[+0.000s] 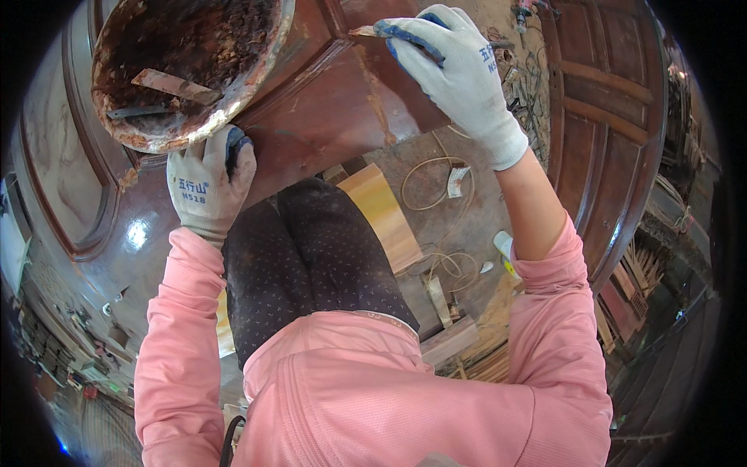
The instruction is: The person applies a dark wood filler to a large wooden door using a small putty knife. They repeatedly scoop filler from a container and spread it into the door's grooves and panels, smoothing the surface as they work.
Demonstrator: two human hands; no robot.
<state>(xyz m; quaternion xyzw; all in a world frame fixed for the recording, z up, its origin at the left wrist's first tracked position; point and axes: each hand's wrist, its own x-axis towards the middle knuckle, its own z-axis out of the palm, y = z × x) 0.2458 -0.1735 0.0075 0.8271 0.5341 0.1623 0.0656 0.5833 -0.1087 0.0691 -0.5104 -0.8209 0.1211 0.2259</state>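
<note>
My left hand (208, 180), in a white work glove with blue palm, has its fingers curled at the near rim of a round tub (264, 82). Reddish-brown paste coats the tub inside. A flat scraper-like strip (177, 86) and a darker strip (140, 112) lie in it. My right hand (459, 70), gloved alike, pinches a thin, pale-tipped tool (362, 32), mostly hidden by the fingers. Its tip is at a moulding joint of the dark red-brown wooden door panel (327, 132). Brown filler streaks mark the panel near the tool.
Another panelled wooden door (599, 93) stands at the right. A yellowish board (381, 214) is below the work, beside my legs. Thin looped cord (424, 206), a white bottle (504, 245) and wood offcuts (451, 338) lie on the floor. Scraps and tools litter the far right.
</note>
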